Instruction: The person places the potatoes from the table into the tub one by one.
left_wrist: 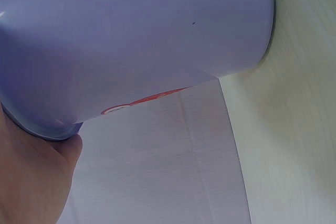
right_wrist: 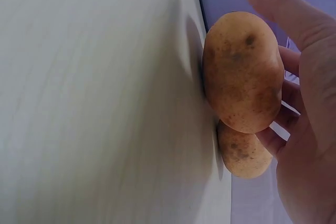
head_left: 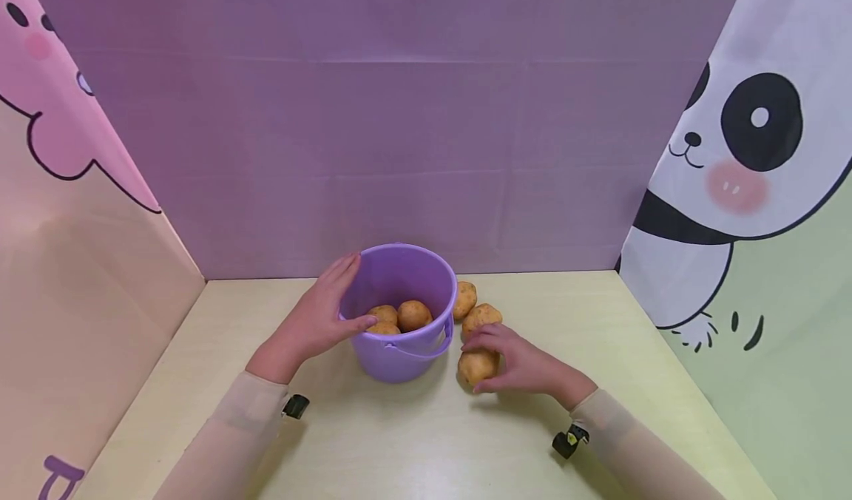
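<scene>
A purple bucket (head_left: 399, 359) stands upright with several potatoes (head_left: 414, 315) inside. My left hand (head_left: 313, 322) holds its left rim, thumb over the edge and fingers along the far side. In the left wrist view the bucket wall (left_wrist: 136, 35) fills the top, and part of the left hand (left_wrist: 37, 171) shows at the rim. To the right of the bucket, my right hand (head_left: 519, 359) reaches round the nearest potato (head_left: 478, 368), with fingers at its far side. The right wrist view shows this potato (right_wrist: 242, 72) on the table, the thumb standing apart from it.
Two more potatoes (head_left: 482, 316) lie behind the right hand, beside the bucket. The bucket's handle (head_left: 426, 353) hangs down at its front right. A purple backdrop (head_left: 413, 115) rises at the table's (head_left: 399, 448) far edge, with printed side panels left and right.
</scene>
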Available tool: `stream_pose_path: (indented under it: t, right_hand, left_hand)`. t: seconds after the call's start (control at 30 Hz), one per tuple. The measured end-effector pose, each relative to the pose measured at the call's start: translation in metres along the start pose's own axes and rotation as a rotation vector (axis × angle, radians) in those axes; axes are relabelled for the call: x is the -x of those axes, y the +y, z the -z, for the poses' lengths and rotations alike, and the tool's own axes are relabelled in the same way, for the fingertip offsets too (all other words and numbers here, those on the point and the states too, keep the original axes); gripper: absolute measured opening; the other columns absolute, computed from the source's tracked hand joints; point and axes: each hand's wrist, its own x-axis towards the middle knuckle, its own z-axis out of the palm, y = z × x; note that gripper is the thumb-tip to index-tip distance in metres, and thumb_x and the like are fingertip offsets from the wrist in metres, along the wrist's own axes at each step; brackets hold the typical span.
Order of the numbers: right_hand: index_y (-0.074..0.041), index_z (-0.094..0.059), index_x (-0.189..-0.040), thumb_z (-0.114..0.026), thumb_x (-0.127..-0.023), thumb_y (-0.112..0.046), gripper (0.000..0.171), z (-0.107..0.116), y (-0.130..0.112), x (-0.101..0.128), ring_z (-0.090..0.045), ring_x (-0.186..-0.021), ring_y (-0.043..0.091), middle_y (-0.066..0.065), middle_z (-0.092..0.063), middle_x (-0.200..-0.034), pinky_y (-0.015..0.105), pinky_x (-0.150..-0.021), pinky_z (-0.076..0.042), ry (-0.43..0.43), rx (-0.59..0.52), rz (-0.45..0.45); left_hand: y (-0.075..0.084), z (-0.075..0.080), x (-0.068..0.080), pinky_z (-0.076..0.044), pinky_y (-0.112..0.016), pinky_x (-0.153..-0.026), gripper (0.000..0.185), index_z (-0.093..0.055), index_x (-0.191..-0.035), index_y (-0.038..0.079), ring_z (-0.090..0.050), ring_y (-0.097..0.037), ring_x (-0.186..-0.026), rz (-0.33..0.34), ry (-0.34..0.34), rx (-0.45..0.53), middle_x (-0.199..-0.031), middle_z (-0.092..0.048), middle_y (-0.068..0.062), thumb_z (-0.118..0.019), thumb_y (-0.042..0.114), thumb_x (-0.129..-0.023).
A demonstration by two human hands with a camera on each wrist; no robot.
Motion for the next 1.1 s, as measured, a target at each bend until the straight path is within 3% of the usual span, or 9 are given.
stream_pose_path:
  t: [0.27,0.53,1.1]
  right_hand:
    - [-0.018,-0.074,-0.135,-0.103,-0.079,-0.032,0.064,-0.007,0.005,-0.002,-0.056,-0.134,0.025,0.003,-0.067,-0.143,0.054,-0.115,-0.048,-0.011,0.08,0.01]
    - [-0.019,-0.073,-0.135,-0.103,-0.079,-0.034,0.065,-0.014,0.01,-0.002,-0.055,-0.136,0.02,-0.007,-0.065,-0.14,0.049,-0.115,-0.05,-0.049,0.066,-0.035]
    - [-0.015,-0.074,-0.136,-0.099,-0.085,-0.038,0.062,-0.009,0.009,-0.008,-0.06,-0.124,0.016,-0.005,-0.067,-0.136,0.044,-0.104,-0.057,-0.007,0.063,-0.036]
  left_hand:
    - [-0.001,-0.002,0.0,-0.023,-0.065,-0.133,0.109,-0.03,-0.17,-0.008,-0.019,-0.042,-0.168,0.008,-0.001,0.005,-0.18,-0.027,-0.022,-0.083,0.05,-0.094]
    - [-0.004,-0.003,-0.001,-0.023,-0.065,-0.132,0.11,-0.03,-0.17,-0.008,-0.02,-0.042,-0.168,0.004,0.0,0.0,-0.18,-0.027,-0.022,-0.083,0.051,-0.094]
    - [-0.018,-0.01,-0.005,-0.023,-0.064,-0.133,0.109,-0.03,-0.17,-0.007,-0.02,-0.042,-0.168,-0.016,0.007,0.015,-0.18,-0.027,-0.022,-0.083,0.05,-0.094]
